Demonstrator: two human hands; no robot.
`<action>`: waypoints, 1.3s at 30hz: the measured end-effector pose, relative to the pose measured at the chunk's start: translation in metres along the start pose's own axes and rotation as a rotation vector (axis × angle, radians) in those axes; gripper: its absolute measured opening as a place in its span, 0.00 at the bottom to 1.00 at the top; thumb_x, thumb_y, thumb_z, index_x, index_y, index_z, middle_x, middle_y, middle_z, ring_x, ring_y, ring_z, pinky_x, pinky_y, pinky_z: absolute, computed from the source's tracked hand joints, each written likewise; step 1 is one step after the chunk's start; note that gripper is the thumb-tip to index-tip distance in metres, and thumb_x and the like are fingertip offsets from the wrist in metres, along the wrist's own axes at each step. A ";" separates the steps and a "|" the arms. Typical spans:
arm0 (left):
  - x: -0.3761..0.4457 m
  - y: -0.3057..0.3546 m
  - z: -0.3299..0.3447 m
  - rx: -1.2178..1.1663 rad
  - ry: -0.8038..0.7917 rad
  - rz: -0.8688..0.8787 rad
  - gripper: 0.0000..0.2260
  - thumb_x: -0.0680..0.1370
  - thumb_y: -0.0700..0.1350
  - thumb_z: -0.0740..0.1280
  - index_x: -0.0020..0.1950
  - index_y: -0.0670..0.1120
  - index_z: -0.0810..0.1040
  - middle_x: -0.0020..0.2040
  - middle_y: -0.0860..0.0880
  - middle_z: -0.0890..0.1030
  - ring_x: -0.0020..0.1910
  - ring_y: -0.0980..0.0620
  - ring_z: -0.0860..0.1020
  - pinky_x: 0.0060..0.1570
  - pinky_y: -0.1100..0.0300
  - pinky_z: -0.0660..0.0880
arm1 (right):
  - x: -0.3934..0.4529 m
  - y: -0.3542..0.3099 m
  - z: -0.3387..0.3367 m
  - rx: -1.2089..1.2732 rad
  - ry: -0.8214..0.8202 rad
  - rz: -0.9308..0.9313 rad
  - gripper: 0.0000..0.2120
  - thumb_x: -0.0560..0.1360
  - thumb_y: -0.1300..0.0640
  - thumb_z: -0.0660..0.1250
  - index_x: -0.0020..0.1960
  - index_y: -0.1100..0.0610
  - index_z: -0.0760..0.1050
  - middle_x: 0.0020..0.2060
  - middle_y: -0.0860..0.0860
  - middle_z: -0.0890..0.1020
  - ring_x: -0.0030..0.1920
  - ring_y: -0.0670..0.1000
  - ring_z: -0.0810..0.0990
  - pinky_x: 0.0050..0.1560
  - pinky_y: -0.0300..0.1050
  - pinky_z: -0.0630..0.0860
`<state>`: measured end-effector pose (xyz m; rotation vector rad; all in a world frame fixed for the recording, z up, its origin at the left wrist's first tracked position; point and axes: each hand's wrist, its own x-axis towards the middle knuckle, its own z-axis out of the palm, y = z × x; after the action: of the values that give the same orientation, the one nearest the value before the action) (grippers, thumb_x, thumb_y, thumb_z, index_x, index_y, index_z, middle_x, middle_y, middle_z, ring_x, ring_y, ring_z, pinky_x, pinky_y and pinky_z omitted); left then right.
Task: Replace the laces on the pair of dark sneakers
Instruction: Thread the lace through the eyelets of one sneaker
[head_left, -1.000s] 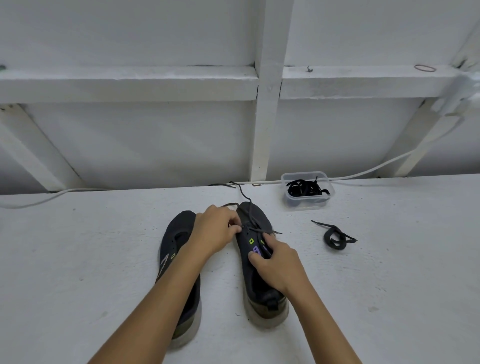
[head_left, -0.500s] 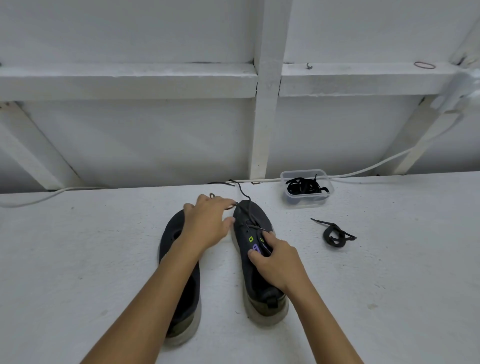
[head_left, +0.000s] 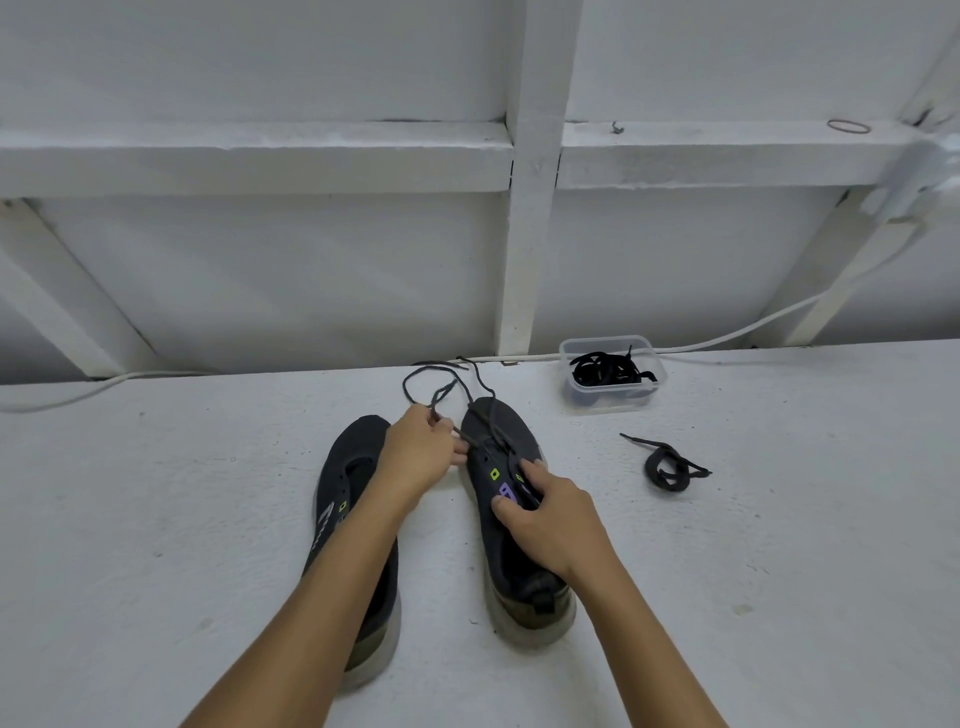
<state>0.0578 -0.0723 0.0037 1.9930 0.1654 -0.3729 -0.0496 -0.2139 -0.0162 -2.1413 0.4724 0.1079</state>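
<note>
Two dark knit sneakers with pale, worn soles stand side by side on the white painted table surface (head_left: 182, 519), toes pointing away from the wearer of the camera. The left dark sneaker (head_left: 353, 467) has bare eyelets and a small green marker on its side; the left forearm crosses over its heel half. The right dark sneaker (head_left: 506, 441) carries green and purple eyelet tabs.

The left hand (head_left: 418, 457) sits between the two toe ends, its fingers curled round the thin dark lace (head_left: 441, 387) just beside the right shoe's forefoot. From that grip the lace runs across the lower eyelets and also loops out over the table beyond the toes, towards the white wall framing (head_left: 527, 208).

The right hand (head_left: 550, 519) rests on the right sneaker's midfoot, thumb on the inner side and fingers curled over the tongue area, gripping the upper (whether the fingertips also catch a lace cannot be told).

Right of the shoes, well apart, a loosely coiled flat black lace (head_left: 667, 465) lies on the table. Beyond it, against the wall, a clear rectangular plastic tub (head_left: 613, 400) holds a tangle of black laces. A white cable (head_left: 779, 317) runs along the table's far edge.
</note>
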 end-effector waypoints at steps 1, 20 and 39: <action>-0.002 -0.003 0.004 -0.010 0.003 -0.024 0.07 0.84 0.45 0.58 0.52 0.44 0.73 0.44 0.48 0.86 0.37 0.55 0.85 0.31 0.66 0.73 | 0.001 0.000 0.000 -0.005 0.001 -0.008 0.23 0.75 0.49 0.70 0.69 0.54 0.76 0.69 0.48 0.77 0.54 0.44 0.76 0.43 0.19 0.65; -0.033 -0.015 0.038 -0.018 0.154 0.053 0.13 0.83 0.51 0.60 0.66 0.49 0.70 0.53 0.55 0.83 0.49 0.56 0.79 0.42 0.62 0.69 | 0.001 -0.001 0.002 0.175 0.053 0.056 0.22 0.82 0.38 0.55 0.34 0.47 0.70 0.32 0.42 0.77 0.39 0.46 0.76 0.42 0.43 0.71; -0.064 -0.022 0.048 0.368 -0.281 0.167 0.43 0.77 0.60 0.64 0.83 0.49 0.43 0.83 0.51 0.43 0.81 0.50 0.54 0.77 0.51 0.59 | 0.065 0.020 -0.034 -0.136 0.045 -0.248 0.03 0.76 0.53 0.74 0.49 0.46 0.85 0.43 0.40 0.83 0.43 0.38 0.81 0.46 0.31 0.74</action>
<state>-0.0174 -0.1029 -0.0130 2.2674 -0.2636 -0.6030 -0.0004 -0.2711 -0.0281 -2.3215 0.2272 -0.0489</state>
